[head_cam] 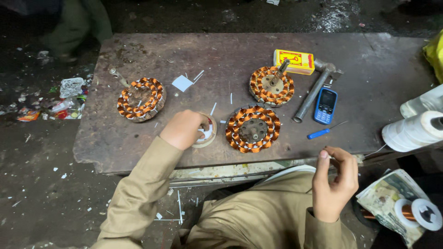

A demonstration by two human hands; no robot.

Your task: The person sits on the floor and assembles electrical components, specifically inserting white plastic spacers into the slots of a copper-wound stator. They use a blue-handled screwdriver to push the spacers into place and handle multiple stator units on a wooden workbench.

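My left hand (183, 129) reaches onto the dark metal table (240, 50) and has its fingers closed on a small round wooden-rimmed piece (207, 133) with white bits in it. Right beside it lies a copper-wound stator (253, 128). My right hand (334, 182) is raised at the table's front edge, thumb and fingers pinched together; whether it holds a thin white thread is too small to tell. Two more copper-wound stators sit on the table, one at the left (141, 98) and one at the back (272, 85) with a shaft standing in it.
A yellow matchbox (294, 61), a metal hammer (315, 88), a blue phone (326, 105) and a blue-handled screwdriver (325, 132) lie at the right. White thread spools (413, 130) and a copper wire spool (417, 213) sit at the far right. Litter covers the floor at the left.
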